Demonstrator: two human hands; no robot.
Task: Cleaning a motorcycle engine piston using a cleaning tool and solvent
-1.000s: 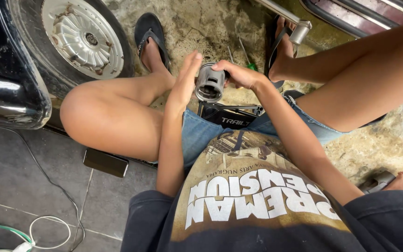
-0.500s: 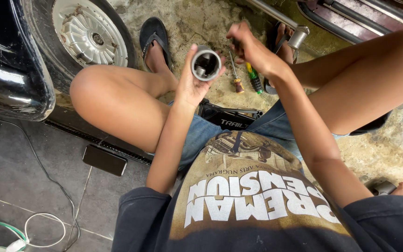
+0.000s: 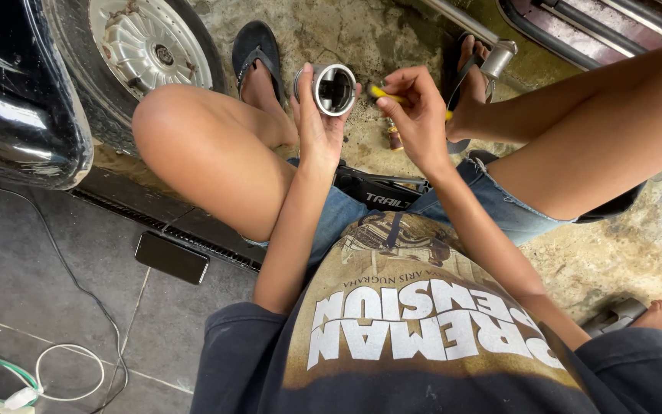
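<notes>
Head view, person seated low with knees up, looking down between them.

Left hand (image 3: 314, 123) is raised over the gap between the knees, fingers (image 3: 306, 90) curled around a short metal cylinder (image 3: 335, 90). Open end faces the camera: bright rim, dark bore. Grip is closed on the outer wall, thumb on the right side of the rim.

Right hand (image 3: 415, 115) sits just right of the cylinder, near it but not touching. Its fingers are pinched shut on a slim yellow-handled tool (image 3: 383, 93). The tool's near end points toward the cylinder rim; can't tell whether tip meets metal. What kind of tool: can't tell, most of it is hidden in the hand.

Around it:
- Black sandal (image 3: 257, 50) on the left foot, far side, on rough concrete floor (image 3: 637, 245).
- Spoked wheel (image 3: 151, 46) with tyre at far left, glossy black bodywork (image 3: 9, 115) beside it.
- Small brown-handled tool (image 3: 394, 138) lying on the floor past the right hand.
- Black phone (image 3: 172, 257) flat on the grey tile floor, near left, under the left knee.
- White cable (image 3: 63, 376) looped at near left corner.
- Metal tubing (image 3: 492, 46) at far right.
- Denim shorts and dark printed shirt fill the near centre.
</notes>
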